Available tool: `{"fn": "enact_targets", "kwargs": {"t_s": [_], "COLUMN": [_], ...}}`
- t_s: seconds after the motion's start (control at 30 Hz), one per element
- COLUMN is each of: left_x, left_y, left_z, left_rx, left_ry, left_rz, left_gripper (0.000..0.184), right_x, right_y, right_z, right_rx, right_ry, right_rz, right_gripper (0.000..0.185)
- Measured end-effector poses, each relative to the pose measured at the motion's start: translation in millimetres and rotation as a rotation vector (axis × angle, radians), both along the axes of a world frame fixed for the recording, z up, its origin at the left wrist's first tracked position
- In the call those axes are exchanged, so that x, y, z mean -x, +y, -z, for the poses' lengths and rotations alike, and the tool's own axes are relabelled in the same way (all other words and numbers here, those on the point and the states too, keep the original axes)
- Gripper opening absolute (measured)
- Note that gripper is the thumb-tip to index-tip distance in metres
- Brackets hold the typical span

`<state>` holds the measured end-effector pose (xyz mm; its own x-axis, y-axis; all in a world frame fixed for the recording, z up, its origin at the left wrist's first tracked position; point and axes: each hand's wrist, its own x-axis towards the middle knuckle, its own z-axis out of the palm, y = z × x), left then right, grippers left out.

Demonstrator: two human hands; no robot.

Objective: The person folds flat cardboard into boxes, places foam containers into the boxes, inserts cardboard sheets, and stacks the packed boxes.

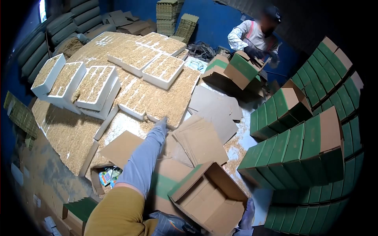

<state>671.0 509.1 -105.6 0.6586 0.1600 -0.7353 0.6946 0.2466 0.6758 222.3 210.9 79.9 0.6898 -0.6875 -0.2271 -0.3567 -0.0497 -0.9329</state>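
Observation:
My left hand point(160, 125), in a long grey-blue glove, reaches forward to the near edge of a white foam tray point(133, 112) topped with tan, sawdust-like material. Its fingers are small and partly hidden at that edge, so I cannot tell their grip. An open cardboard box point(210, 200) with a green outer band stands tilted close to my body, bare cardboard inside. My right hand point(248, 214), gloved in bluish purple, holds the box's right side. Between the tray and the box lie flat cardboard sheets point(202, 139).
More filled trays point(94, 86) are piled on the left. Stacks of green-and-brown boxes point(291, 147) line the right. Across the table, a person point(256, 39) in dark gloves handles another green box point(242, 70). A small box with colourful packets point(107, 177) sits beneath my left arm.

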Motion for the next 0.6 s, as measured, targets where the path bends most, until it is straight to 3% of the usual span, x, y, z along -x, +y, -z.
{"fn": "enact_targets", "kwargs": {"t_s": [0.13,0.17,0.2,0.23,0.3,0.4,0.43,0.6], "left_x": [-8.9,-3.5,-3.2,-2.3,-13.1,-9.0,-8.6,-12.0], "left_y": [-0.1,-7.6,-10.8,-12.0,1.8,-0.2,1.8,-1.1], "left_z": [11.7,-0.2,-2.6,-2.4,59.2,5.3,6.7,28.8], "left_rx": [0.062,0.156,0.152,0.000,-0.352,0.172,0.237,0.301], "left_ry": [-0.059,-0.111,-0.104,-0.327,-0.599,-0.046,-0.015,-0.132], "left_rz": [-0.077,-0.244,-0.242,-0.280,0.000,-0.615,-0.640,-0.166], "left_gripper": [0.054,0.030,0.030,0.026,0.022,0.028,0.029,0.036], "right_x": [-15.6,-15.2,-14.6,-14.4,-16.5,-30.0,-33.7,-28.6], "right_y": [5.1,0.5,-4.4,-6.8,-3.1,-3.1,-2.3,0.1], "right_z": [-5.4,-1.1,3.3,6.7,4.3,-5.3,-5.5,-7.1], "right_rx": [-0.015,-0.017,-0.099,-0.183,-0.189,-0.173,-0.161,-0.123], "right_ry": [0.002,0.010,-0.013,-0.034,-0.022,-0.025,-0.026,-0.009], "right_rz": [0.053,0.055,0.090,0.125,0.108,0.061,0.053,0.045], "right_gripper": [0.044,0.044,0.042,0.041,0.041,0.040,0.040,0.041]}}
